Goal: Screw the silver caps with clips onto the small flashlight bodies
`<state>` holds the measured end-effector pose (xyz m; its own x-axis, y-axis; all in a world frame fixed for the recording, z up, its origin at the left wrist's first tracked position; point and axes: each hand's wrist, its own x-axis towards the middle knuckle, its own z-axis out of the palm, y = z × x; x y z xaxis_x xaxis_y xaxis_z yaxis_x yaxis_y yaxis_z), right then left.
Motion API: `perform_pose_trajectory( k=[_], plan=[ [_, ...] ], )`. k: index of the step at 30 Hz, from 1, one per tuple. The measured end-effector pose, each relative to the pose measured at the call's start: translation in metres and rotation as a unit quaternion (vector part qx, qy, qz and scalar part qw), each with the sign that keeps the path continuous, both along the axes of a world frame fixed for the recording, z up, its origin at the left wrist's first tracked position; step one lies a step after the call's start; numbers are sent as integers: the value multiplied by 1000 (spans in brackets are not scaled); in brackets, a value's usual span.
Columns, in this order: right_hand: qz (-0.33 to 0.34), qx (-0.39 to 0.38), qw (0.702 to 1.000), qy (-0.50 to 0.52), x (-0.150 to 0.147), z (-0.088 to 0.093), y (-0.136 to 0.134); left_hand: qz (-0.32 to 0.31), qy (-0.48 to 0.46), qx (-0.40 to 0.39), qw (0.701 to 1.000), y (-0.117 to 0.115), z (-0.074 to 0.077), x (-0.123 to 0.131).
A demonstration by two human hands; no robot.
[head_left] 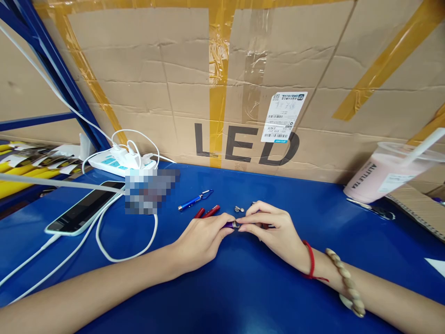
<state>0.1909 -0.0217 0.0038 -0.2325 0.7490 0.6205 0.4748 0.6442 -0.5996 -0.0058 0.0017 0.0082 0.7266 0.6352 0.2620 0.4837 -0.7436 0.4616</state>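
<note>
Both hands meet at the middle of the blue table. My left hand is closed around a small purple pen-shaped torch, only its tip showing. My right hand pinches the torch's metal end with thumb and fingers. Just behind the hands lie two red torches, a blue torch with a key clip and a few small silver button cells.
A phone lies at the left on a white charging cable, near a white power strip. A large cardboard box marked LED walls the back. A pink drink cup with straw stands at the right.
</note>
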Motion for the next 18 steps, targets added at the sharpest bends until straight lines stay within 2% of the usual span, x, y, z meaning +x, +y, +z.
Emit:
perform_pose_trajectory(
  k=[11, 18],
  plan=[
    [-20, -79, 996, 21, -4, 3, -4, -27, 33, -58, 997, 1, -2, -3],
    [-28, -146, 989, 5, -2, 2, -5, -44, 44, -16, 998, 0, -2, -2]
  ],
)
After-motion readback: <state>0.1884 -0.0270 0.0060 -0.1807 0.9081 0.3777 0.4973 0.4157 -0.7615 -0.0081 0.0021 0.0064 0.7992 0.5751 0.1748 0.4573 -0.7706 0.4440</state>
